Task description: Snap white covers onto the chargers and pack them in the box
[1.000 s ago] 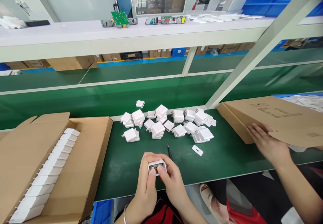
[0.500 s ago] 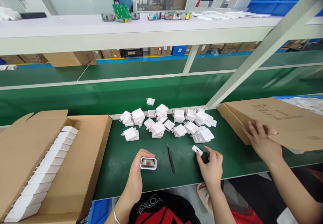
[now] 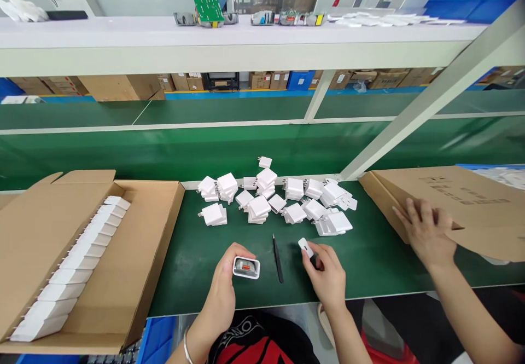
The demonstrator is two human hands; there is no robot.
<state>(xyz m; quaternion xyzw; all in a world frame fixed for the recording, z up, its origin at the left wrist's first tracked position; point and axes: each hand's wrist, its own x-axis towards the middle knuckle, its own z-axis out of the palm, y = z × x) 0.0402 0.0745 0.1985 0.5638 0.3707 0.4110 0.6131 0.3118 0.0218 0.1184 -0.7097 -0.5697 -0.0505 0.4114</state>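
My left hand (image 3: 225, 282) is closed around an open white charger housing (image 3: 246, 267), whose open end faces me and shows grey and orange parts inside. Between the thumb and fingers of my right hand (image 3: 327, 276) is a small white end cap (image 3: 305, 247) with a dark slot. A pair of black tweezers (image 3: 278, 259) lies on the green table (image 3: 184, 276) between my hands. Beyond them, several white plug chargers (image 3: 259, 208) lie in loose piles, many with their prongs showing.
An open cardboard box (image 3: 153, 254) at left holds a row of white chargers (image 3: 74, 271). At right, a co-worker's hand (image 3: 429, 232) rests on another cardboard box (image 3: 459, 189). A slanted white post (image 3: 414, 101) rises behind the chargers to a shelf (image 3: 135, 38).
My right hand has lifted the white cap off the table and moved left with it, closer to the housing. My left hand keeps its hold. The view has shifted slightly.
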